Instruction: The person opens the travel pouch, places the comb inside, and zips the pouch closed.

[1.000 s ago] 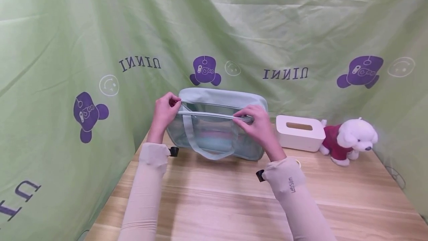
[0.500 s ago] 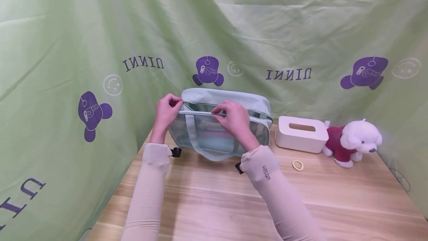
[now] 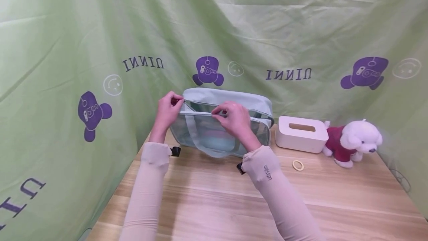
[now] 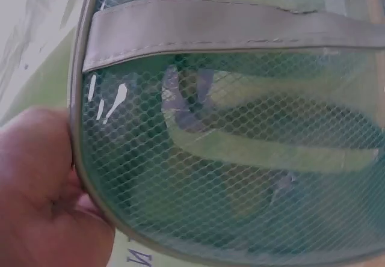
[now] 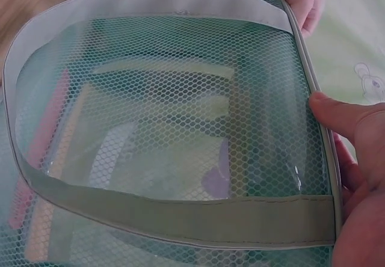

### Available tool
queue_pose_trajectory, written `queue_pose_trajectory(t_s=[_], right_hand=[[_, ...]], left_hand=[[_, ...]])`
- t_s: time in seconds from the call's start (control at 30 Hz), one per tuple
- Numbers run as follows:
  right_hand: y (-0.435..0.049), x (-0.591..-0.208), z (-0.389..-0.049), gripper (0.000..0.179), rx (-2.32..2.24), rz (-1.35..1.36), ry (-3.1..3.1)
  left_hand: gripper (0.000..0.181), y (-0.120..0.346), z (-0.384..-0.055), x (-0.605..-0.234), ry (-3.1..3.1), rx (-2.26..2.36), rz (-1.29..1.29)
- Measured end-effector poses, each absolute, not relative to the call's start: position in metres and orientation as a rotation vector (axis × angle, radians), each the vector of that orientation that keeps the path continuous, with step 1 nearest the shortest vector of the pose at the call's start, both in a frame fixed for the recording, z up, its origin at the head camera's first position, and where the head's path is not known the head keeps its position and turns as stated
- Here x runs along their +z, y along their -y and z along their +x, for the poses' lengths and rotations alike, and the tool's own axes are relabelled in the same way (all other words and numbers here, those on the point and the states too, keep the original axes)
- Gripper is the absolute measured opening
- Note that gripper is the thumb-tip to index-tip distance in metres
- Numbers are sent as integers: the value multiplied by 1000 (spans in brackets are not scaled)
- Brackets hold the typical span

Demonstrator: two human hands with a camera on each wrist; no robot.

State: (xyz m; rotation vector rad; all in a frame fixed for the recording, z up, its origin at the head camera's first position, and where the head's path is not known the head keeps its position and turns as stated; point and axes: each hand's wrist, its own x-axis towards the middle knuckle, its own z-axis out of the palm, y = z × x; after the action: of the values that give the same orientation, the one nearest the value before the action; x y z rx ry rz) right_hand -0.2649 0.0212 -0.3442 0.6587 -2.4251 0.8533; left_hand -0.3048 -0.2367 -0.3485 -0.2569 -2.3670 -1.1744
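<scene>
A see-through mint-green mesh zip bag [image 3: 227, 95] stands on the table with its top gaping. Its pale strap handle [image 3: 191, 129] hangs down the front. My left hand [image 3: 168, 108] pinches the bag's top left corner, at the end of the zipper. With thumb and fingers, my right hand [image 3: 236, 120] grips the front edge of the mouth near its middle. In the right wrist view, the thumb [image 5: 343, 113] lies on the mesh side of the piped edge while other fingers are behind it. Through the mesh there, a pink strip [image 5: 45, 135] shows.
To the right of the bag stands a white tissue box [image 3: 301, 137] with a slot on top. Beside it sits a white plush dog [image 3: 359, 137] in a red top. A small cream ring [image 3: 298, 165] lies on the wooden table [image 3: 214, 203]. Green printed cloth [image 3: 160, 29] hangs behind.
My right hand has shifted left from the right end of the bag's mouth to the middle of its front edge. The left hand keeps its corner. The ring has come into view.
</scene>
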Motion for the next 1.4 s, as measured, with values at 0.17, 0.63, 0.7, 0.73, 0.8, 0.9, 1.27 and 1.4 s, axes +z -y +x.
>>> queue_pose_trajectory(t_s=[0.17, 0.63, 0.7, 0.73, 0.8, 0.9, 1.27, 1.4], right_hand=[[-21, -346, -264, 8, 862, 683, 2403], [-24, -346, -265, 9, 860, 692, 2374], [-25, -346, -265, 9, 860, 694, 2377], [-26, -346, -265, 9, 858, 692, 2379], [-26, -346, -265, 9, 859, 688, 2380], [-26, -347, -265, 9, 866, 687, 2379], [-26, -351, -264, 9, 864, 703, 2355], [-26, -351, -265, 10, 847, 703, 2349]], left_hand=[[18, 235, -304, -349, 2337, -1281, -99], [13, 229, -303, -344, 2350, -1104, -251], [12, 230, -304, -346, 2344, -1042, -335], [11, 230, -304, -346, 2342, -1006, -372], [10, 230, -305, -347, 2336, -953, -429], [11, 227, -304, -347, 2325, -958, -395], [14, 210, -299, -336, 2400, -787, -107], [16, 207, -297, -334, 2396, -944, -69]])
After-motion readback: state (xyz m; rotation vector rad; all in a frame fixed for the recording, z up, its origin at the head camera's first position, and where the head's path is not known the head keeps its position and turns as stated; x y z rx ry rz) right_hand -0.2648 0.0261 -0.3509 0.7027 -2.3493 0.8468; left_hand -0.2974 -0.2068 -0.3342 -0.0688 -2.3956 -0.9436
